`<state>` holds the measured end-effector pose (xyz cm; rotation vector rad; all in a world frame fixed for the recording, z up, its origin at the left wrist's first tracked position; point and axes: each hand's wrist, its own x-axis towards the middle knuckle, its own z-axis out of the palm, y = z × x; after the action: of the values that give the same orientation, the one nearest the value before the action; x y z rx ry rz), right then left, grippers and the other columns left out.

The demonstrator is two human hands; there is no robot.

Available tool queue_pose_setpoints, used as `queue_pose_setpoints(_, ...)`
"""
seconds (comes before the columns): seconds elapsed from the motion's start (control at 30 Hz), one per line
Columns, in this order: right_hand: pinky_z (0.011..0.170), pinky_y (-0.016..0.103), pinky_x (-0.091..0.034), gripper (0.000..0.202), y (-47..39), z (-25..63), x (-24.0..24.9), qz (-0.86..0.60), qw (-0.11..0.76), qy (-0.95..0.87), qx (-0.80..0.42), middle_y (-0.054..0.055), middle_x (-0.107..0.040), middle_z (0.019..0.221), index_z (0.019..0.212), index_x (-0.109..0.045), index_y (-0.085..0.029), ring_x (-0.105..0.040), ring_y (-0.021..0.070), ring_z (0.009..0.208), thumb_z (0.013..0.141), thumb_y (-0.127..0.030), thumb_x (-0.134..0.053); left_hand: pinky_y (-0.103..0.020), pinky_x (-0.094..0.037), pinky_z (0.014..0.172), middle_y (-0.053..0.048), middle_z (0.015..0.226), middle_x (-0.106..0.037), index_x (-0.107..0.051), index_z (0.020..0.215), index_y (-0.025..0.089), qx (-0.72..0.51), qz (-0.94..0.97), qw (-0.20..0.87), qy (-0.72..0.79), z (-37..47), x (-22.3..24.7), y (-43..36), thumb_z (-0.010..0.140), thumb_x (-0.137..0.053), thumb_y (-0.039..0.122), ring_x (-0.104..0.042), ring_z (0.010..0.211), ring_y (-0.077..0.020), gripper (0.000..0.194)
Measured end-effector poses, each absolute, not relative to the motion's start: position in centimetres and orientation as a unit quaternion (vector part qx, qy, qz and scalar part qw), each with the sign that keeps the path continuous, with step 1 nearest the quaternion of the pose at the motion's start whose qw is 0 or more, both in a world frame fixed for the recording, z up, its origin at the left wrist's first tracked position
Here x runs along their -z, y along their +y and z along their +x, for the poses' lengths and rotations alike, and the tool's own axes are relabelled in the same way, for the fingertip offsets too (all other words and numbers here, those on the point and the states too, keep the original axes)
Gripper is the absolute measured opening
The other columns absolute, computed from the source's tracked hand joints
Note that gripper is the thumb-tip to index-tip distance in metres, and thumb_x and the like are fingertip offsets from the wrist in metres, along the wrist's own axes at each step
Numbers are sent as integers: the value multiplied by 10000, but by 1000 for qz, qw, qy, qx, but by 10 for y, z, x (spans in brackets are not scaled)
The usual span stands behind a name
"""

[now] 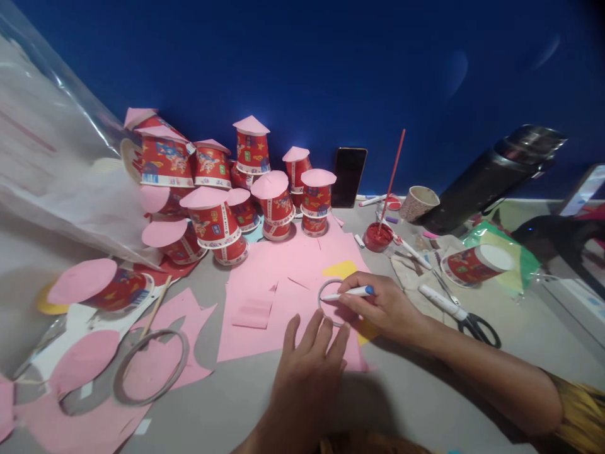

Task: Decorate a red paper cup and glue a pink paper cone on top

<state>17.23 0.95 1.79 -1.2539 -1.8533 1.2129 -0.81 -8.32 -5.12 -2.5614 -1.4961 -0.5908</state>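
My right hand [385, 306] holds a white marker [352, 292] with a blue end, its tip at the inner edge of a small grey ring [320, 294]. The ring lies flat on a pink paper sheet [255, 268]. With fingers spread, my left hand [314, 353] rests on the sheet, fingertips close to the ring's lower left edge. A folded strip of pink paper [255, 309] lies left of the ring. Bits of yellow paper [341, 269] show around the sheet's right side.
Red paper cups [212, 224] with pink cone tops stand stacked behind. A larger grey ring [185, 353] lies on pink scraps at left. On the right are a red paint pot [378, 237], scissors [478, 331], a black flask [491, 180] and a phone [348, 178] against the blue wall.
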Motion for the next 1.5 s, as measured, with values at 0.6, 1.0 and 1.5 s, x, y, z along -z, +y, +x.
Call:
queue_pose_setpoints(0.6,686,295,-405,272,19,191,-32,-392,171,-899,-96,59,-767,839,942,-703,-180,-695,188,744,1056,-349,-522,-541,-337,1103,-65,1192,-764,-622,1296,246,203,-842,37,-498,-7,48,-83,934,-666,249,-646,1229,-280,365)
queue_pose_setpoints(1.0,594,311,-232,377,27,171,-68,-502,-69,-861,-49,101,-770,801,896,-727,-177,-662,219,689,1022,-464,-518,-547,-373,1112,-83,1261,-734,-617,1320,236,170,-851,18,-497,-9,38,-85,963,-628,232,-621,1287,-288,358)
queue_pose_setpoints(1.5,567,286,-260,319,48,165,-70,-497,-63,-850,-163,62,-714,704,790,-697,-160,-572,170,615,986,-381,-576,-519,-407,1084,-97,1306,-727,-610,1351,224,154,-854,27,-497,-9,34,-84,935,-686,226,-627,1297,-298,422)
